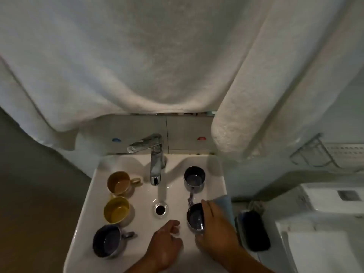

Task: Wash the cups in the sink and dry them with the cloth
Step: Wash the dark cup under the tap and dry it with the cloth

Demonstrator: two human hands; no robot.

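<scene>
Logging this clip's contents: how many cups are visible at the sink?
5. Three along the sink's left edge: tan cup, yellow cup, dark cup. Two on the right: a dark cup by the tap, another held in the right hand. None seems hidden.

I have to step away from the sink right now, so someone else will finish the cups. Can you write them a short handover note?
Right hand: gripping a dark cup on the sink's right ledge, beside the blue cloth.
Left hand: empty, loosely curled over the basin near the drain.
Another dark cup stands behind the held one. On the left ledge: two yellow cups and a dark cup.
The faucet appears to be running.
Which cups are already washed cannot be told; check each, then wash and dry.
</scene>
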